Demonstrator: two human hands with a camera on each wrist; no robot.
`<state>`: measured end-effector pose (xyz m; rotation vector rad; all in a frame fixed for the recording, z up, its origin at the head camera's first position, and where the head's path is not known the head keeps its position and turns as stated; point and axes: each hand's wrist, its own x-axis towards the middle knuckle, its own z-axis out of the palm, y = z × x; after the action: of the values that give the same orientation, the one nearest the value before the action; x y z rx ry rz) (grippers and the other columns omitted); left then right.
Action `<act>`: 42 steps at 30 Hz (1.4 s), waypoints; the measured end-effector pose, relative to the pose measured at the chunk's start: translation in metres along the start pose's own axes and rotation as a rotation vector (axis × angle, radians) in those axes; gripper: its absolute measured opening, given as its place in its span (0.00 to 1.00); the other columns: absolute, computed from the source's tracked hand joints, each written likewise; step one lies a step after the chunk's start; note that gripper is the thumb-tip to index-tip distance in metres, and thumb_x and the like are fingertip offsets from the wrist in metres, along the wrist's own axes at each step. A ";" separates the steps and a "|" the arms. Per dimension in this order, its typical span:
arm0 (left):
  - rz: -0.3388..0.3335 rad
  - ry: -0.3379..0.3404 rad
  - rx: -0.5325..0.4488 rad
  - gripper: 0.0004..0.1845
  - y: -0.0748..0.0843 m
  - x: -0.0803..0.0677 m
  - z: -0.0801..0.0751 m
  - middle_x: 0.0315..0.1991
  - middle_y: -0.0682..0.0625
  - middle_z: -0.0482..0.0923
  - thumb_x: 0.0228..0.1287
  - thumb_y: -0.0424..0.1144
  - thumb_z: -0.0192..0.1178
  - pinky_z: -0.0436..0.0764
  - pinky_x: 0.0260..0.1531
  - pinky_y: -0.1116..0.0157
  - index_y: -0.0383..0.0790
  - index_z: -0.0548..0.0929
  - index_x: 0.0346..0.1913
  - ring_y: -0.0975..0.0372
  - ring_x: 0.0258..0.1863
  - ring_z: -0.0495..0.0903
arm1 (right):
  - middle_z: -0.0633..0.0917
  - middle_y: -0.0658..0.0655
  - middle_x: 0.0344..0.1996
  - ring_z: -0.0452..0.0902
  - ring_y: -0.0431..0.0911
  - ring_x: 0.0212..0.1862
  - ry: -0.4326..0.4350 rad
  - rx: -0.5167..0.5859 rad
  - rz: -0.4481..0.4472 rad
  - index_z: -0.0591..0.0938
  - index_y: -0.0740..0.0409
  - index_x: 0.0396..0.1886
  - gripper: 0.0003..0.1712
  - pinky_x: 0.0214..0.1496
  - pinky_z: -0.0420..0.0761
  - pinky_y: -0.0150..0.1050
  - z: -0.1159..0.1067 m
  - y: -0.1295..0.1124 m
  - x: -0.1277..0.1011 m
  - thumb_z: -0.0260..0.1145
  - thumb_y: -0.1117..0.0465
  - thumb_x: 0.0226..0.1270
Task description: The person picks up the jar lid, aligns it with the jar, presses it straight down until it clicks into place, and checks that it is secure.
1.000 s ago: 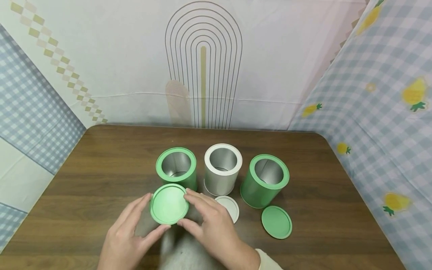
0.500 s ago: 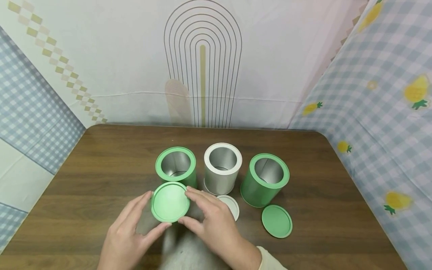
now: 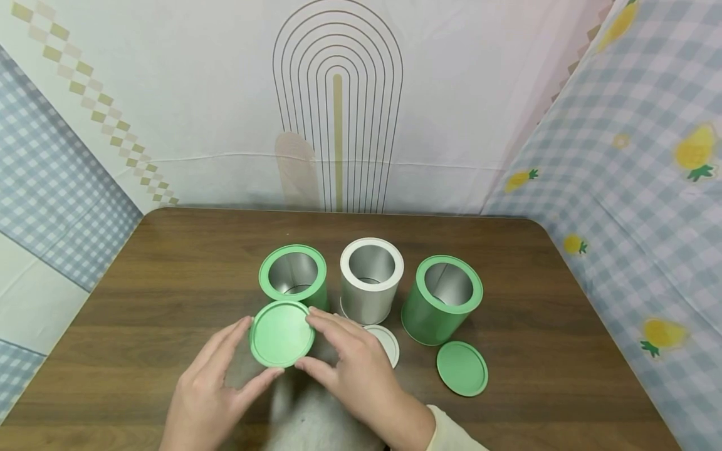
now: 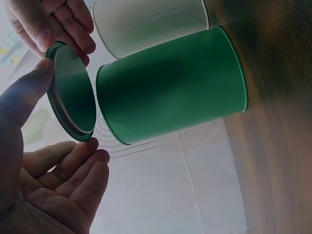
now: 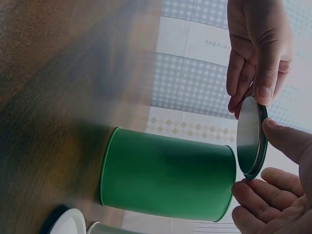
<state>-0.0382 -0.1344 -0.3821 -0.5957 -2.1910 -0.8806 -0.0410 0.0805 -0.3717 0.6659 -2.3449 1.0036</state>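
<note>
Wooden table [image 3: 169,275] | both hands pinch green lid [image 3: 282,334] | wrist views: lid clear of green tin [image 4: 170,87]

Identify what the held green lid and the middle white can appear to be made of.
Green lid: seemingly painted thin metal, matte green on top, dull grey, unpainted-looking underside in the wrist views. White can: likely tinplate, its inside bare, shiny and silvery, with a white rim.
</note>
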 end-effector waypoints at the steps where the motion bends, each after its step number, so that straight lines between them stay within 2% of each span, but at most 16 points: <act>1: -0.001 0.002 0.000 0.42 0.000 0.000 0.000 0.50 0.41 0.84 0.64 0.68 0.58 0.67 0.61 0.82 0.28 0.81 0.58 0.56 0.49 0.81 | 0.87 0.55 0.53 0.84 0.47 0.54 -0.002 0.000 0.001 0.85 0.61 0.52 0.34 0.62 0.80 0.43 0.000 0.000 0.000 0.86 0.56 0.43; 5: 0.000 0.007 0.005 0.42 0.000 0.000 0.000 0.50 0.41 0.84 0.64 0.68 0.58 0.67 0.61 0.82 0.28 0.81 0.58 0.56 0.49 0.81 | 0.87 0.55 0.53 0.84 0.47 0.54 -0.009 -0.001 0.005 0.85 0.60 0.51 0.33 0.62 0.80 0.43 -0.001 -0.001 0.001 0.86 0.56 0.43; 12: -0.035 -0.036 -0.007 0.42 0.003 0.000 -0.004 0.51 0.41 0.83 0.64 0.67 0.58 0.66 0.61 0.83 0.28 0.81 0.60 0.63 0.53 0.80 | 0.86 0.55 0.54 0.84 0.46 0.55 -0.026 -0.010 0.013 0.85 0.59 0.52 0.33 0.63 0.79 0.42 -0.001 -0.002 0.002 0.85 0.56 0.43; 24: -0.004 0.000 0.008 0.42 -0.001 -0.003 -0.001 0.51 0.41 0.84 0.64 0.67 0.58 0.67 0.60 0.83 0.29 0.81 0.59 0.58 0.51 0.82 | 0.86 0.55 0.54 0.83 0.44 0.56 -0.021 -0.035 -0.021 0.85 0.60 0.52 0.34 0.63 0.78 0.41 -0.001 -0.003 0.003 0.86 0.56 0.42; 32: -0.040 -0.047 0.005 0.42 0.003 0.000 -0.005 0.52 0.40 0.83 0.63 0.67 0.58 0.65 0.61 0.83 0.29 0.80 0.60 0.59 0.53 0.81 | 0.86 0.56 0.54 0.84 0.45 0.55 -0.007 -0.023 -0.022 0.85 0.60 0.50 0.33 0.62 0.79 0.42 0.001 -0.001 0.003 0.86 0.56 0.42; 42: -0.038 -0.052 -0.003 0.42 0.003 0.005 -0.006 0.53 0.41 0.83 0.64 0.67 0.58 0.66 0.61 0.83 0.29 0.80 0.61 0.55 0.51 0.82 | 0.86 0.56 0.54 0.83 0.45 0.57 -0.014 -0.024 -0.030 0.84 0.60 0.51 0.32 0.63 0.79 0.44 0.000 -0.001 0.008 0.85 0.57 0.44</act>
<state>-0.0378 -0.1359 -0.3740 -0.5858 -2.2551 -0.8978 -0.0463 0.0780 -0.3665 0.6998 -2.3483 0.9594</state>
